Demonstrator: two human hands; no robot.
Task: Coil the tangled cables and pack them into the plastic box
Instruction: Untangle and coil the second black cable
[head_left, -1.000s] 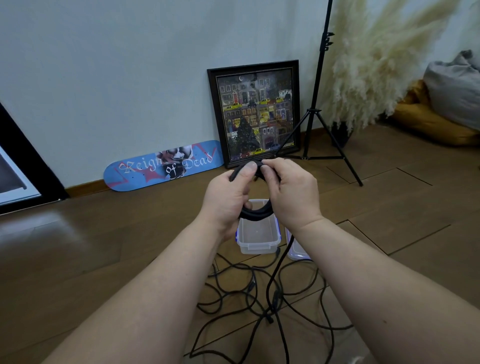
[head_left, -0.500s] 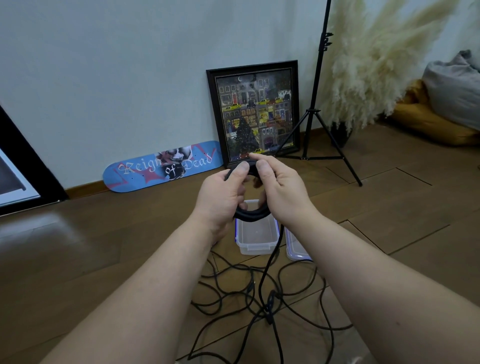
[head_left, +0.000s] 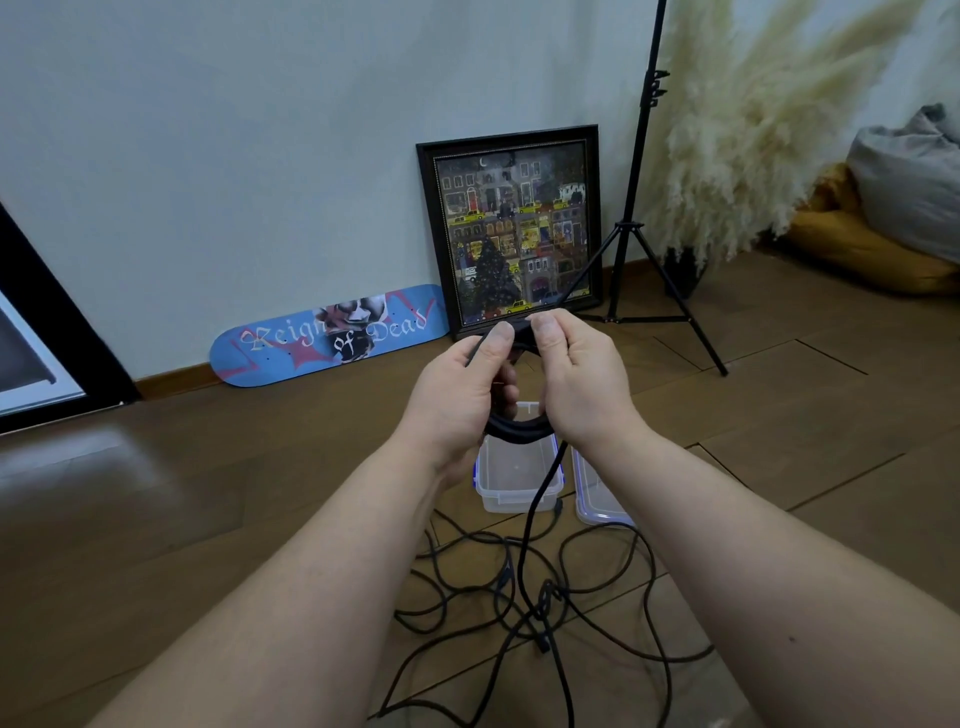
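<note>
- Two hands raised side by side in mid-frame, above the floor, forearms reaching in from the bottom corners.
- Left hand (head_left: 457, 395) curled round the left side of a black coiled cable (head_left: 519, 428), thumb laid along the top strand, fingers wrapped behind and mostly out of sight.
- Right hand (head_left: 576, 384) curled round the right side of the same coil, thumb pressed on the top of the loop just beside the left thumb.
- Coil held upright between both palms, lower arc showing below the hands, upper arc pinched under the thumbs; number of turns not countable.
- Loose tail of the cable dropping from the right side of the coil, down past the box, into the tangled cables (head_left: 540, 608) spread on the wooden floor (head_left: 156, 519) between the forearms.
- Clear plastic box (head_left: 511, 475) standing on the floor directly below the coil, far rim hidden by the hands and the coil; nothing visible inside the part that shows.
- Second clear piece with a blue edge, the lid (head_left: 597, 499), just right of the box, largely covered by the right wrist.
- Lower loops of the tangle cut off by the bottom edge; where one cable ends and another begins not discernible.
- Against the wall: a blue skateboard deck (head_left: 332, 338), a framed picture (head_left: 514, 234), a black tripod stand (head_left: 639, 234), top cut off.
</note>
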